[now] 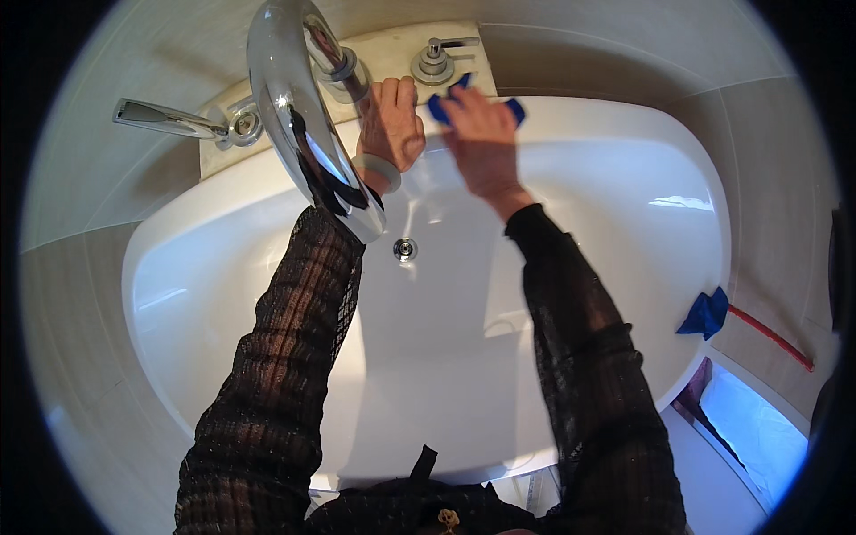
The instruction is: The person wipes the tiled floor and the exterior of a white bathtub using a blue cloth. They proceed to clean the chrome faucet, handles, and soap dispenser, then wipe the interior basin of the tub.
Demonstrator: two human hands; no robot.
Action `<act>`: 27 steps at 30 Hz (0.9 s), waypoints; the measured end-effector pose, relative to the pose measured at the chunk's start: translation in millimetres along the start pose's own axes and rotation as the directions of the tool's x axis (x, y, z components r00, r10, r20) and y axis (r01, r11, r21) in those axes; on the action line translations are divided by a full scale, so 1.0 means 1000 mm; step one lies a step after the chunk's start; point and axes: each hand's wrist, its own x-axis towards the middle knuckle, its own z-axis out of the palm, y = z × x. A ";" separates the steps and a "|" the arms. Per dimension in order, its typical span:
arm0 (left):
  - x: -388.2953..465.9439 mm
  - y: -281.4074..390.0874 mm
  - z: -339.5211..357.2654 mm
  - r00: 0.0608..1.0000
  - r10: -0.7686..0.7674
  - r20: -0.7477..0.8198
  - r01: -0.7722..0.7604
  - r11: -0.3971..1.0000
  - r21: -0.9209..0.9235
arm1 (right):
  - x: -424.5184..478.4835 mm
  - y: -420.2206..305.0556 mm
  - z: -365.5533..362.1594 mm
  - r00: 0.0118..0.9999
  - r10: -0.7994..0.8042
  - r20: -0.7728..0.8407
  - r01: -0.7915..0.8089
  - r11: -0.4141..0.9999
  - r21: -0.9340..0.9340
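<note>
My right hand (483, 137), slightly blurred, presses a blue cloth (515, 112) on the back rim of a white washbasin (635, 120), just in front of the right faucet handle (433, 63). Beside it, with a bracelet at the wrist, my left hand (393, 124) rests at the basin's back edge near the base of the chrome faucet (287, 114); its fingers are bent, and whether they grip anything cannot be told. The curved spout partly covers the left wrist. Below both hands lies the round metal drain (405, 249).
A second blue cloth (705, 314) hangs over the basin's right rim, touching a red stick (772, 339). The left faucet handle (174, 122) sticks out sideways. A pale stone ledge (388, 47) carries the fittings. Tiled walls surround the basin.
</note>
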 end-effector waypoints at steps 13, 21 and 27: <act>0.004 0.011 0.002 0.999 0.022 0.023 -0.023 0.999 0.038 | 0.090 0.074 0.030 0.981 0.162 -0.104 -0.126 0.950 0.287; 0.000 0.002 -0.001 0.999 0.005 0.038 -0.008 0.998 0.064 | 0.025 0.042 -0.027 0.969 -0.157 0.192 0.125 0.978 0.168; 0.006 0.011 -0.002 0.998 0.009 0.067 -0.013 0.998 0.058 | 0.046 0.055 -0.020 0.997 -0.064 0.032 0.051 0.951 0.304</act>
